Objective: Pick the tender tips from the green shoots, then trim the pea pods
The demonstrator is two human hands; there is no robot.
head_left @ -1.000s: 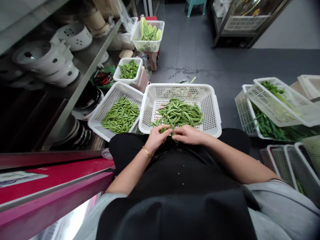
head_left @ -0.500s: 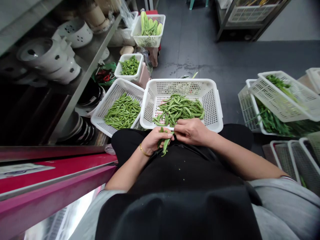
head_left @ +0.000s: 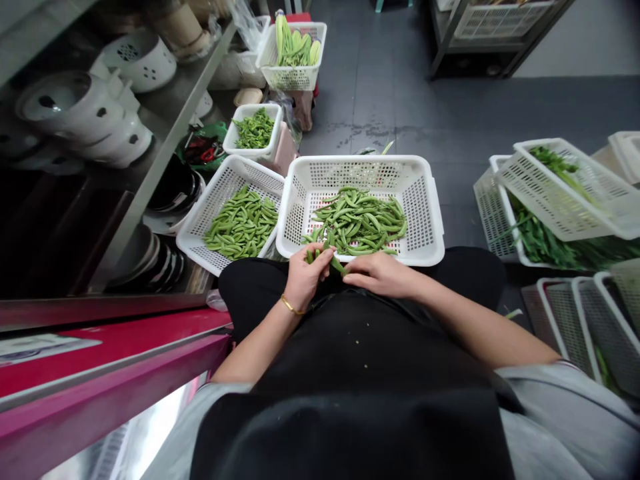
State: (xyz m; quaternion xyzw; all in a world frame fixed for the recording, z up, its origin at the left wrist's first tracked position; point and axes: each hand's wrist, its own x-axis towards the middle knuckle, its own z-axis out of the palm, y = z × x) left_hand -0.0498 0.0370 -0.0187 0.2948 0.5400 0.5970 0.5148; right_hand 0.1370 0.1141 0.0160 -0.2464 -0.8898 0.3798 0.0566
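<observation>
Several green pea pods (head_left: 311, 254) are gripped in my left hand (head_left: 303, 277), which wears a gold bracelet. One pod (head_left: 337, 266) slants from the left fingers toward my right hand (head_left: 377, 273), whose thumb and fingertips pinch its end. Both hands meet above my black apron, at the near rim of a white perforated basket (head_left: 435, 220). A loose heap of pea pods (head_left: 363, 220) lies in that basket. To its left, a second white basket (head_left: 196, 248) holds another pile of pods (head_left: 241, 227).
A small white basket (head_left: 277, 127) of green peppers or pods stands farther back, with a basket of long green vegetables (head_left: 295, 48) behind it. Shelves with white pots (head_left: 80, 113) line the left. Stacked baskets with leafy greens (head_left: 570, 233) are on the right.
My left hand has turned, so the pods in it point upward now. My right hand has moved slightly down and right, its fingertips now on a pod's end.
</observation>
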